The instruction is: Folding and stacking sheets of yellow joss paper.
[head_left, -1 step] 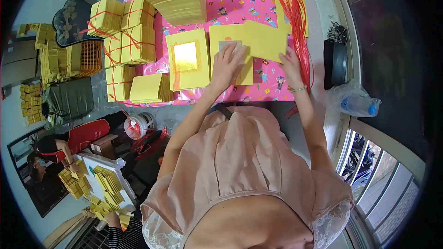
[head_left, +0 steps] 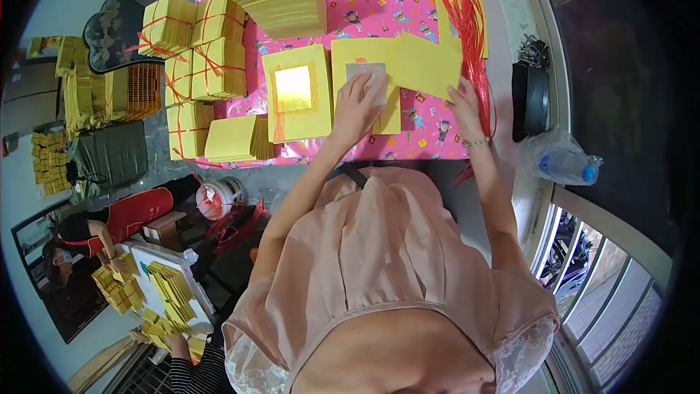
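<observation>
On the pink patterned table, my left hand [head_left: 357, 111] rests with its fingers spread over a silver square [head_left: 377, 73] on a yellow paper sheet [head_left: 357, 51]. Pinched at its lower right corner by my right hand [head_left: 464, 104] is a folded-looking yellow sheet [head_left: 432, 64]; it overlaps the right side of the silver-marked one. Left of these lies a yellow stack [head_left: 318, 120] topped by a shiny gold square [head_left: 294, 87]. A smaller fanned yellow stack [head_left: 232, 140] sits at the table's front left.
Red-tied yellow bundles [head_left: 219, 66] are piled on the left, and a tall paper stack [head_left: 295, 11] stands behind. Red plastic strings [head_left: 470, 36] hang along the table's right side. Two other people work at a white table [head_left: 162, 290] lower left. A bagged bottle [head_left: 565, 168] lies at right.
My right hand has shifted slightly to the right, drawing the yellow sheet with it across the silver-marked one. The left hand stays almost in place.
</observation>
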`<state>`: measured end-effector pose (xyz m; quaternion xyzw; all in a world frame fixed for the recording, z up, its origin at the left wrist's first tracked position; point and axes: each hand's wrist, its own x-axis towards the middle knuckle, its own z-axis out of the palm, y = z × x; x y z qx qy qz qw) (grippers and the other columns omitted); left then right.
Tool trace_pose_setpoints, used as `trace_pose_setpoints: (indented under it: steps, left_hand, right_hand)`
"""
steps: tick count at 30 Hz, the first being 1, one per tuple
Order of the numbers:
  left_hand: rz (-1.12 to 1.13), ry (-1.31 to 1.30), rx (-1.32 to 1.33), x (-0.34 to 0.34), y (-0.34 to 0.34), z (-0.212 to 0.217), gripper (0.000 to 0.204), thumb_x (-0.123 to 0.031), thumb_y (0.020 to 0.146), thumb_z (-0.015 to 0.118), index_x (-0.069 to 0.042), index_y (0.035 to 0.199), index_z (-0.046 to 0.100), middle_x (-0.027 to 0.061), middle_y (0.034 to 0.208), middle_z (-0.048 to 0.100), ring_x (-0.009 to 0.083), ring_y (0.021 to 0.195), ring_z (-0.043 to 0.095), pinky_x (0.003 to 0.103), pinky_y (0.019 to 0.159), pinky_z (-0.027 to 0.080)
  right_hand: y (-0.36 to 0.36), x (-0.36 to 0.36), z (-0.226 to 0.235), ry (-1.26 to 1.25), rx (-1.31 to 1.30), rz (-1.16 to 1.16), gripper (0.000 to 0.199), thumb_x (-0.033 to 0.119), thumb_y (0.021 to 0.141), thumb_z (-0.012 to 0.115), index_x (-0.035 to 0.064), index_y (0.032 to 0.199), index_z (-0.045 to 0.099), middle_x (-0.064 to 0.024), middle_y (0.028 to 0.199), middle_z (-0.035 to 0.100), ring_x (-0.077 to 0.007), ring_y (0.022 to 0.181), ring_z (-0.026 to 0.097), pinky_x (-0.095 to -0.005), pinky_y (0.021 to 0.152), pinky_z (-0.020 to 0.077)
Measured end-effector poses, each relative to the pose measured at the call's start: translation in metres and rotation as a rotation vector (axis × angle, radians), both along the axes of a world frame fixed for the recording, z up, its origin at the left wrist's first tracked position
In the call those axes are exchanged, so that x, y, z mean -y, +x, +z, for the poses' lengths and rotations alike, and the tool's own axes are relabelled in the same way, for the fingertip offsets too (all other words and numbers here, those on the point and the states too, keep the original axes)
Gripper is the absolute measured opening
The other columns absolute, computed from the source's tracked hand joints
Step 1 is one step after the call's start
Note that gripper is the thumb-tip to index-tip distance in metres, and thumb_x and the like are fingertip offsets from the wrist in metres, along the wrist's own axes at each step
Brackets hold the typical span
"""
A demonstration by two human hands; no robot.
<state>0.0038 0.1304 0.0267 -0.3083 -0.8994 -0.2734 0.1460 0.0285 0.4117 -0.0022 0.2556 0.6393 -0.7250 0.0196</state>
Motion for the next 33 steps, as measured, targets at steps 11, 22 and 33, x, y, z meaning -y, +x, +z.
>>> trace_pose_setpoints:
  steps: [11,22,33]
  left_hand:
    - [-0.079,-0.023,0.365,0.037,0.042,-0.011,0.065,-0.027,0.077,0.079,-0.008,0.131,0.051,0.0147,0.123,0.052,0.0349,0.114,0.048,0.045,0.096,0.042]
    - [-0.028,-0.025,0.353,0.041,0.044,-0.019,0.056,-0.01,0.07,0.078,-0.009,0.121,0.056,0.0125,0.118,0.054,0.0336,0.113,0.049,0.044,0.094,0.043]
    - [-0.043,-0.037,0.368,0.044,0.042,-0.017,0.051,-0.011,0.071,0.079,-0.009,0.117,0.058,0.0115,0.118,0.056,0.033,0.113,0.051,0.044,0.095,0.044]
  right_hand:
    - [0.044,-0.059,-0.114,0.301,0.092,-0.058,0.036,0.007,0.097,0.056,0.0083,0.131,0.045,-0.0115,0.115,0.065,-0.0213,0.086,0.065,-0.0334,0.068,0.0517]
    - [0.029,0.005,-0.03,1.252,-0.313,0.223,0.037,0.017,0.088,0.067,0.0057,0.121,0.055,-0.0163,0.11,0.058,-0.0351,0.109,0.055,-0.0468,0.091,0.0436]
    - [0.032,0.085,0.011,1.132,-0.691,0.869,0.04,0.026,0.075,0.077,0.0097,0.109,0.063,-0.0053,0.102,0.058,-0.0246,0.097,0.055,-0.0376,0.084,0.0457]
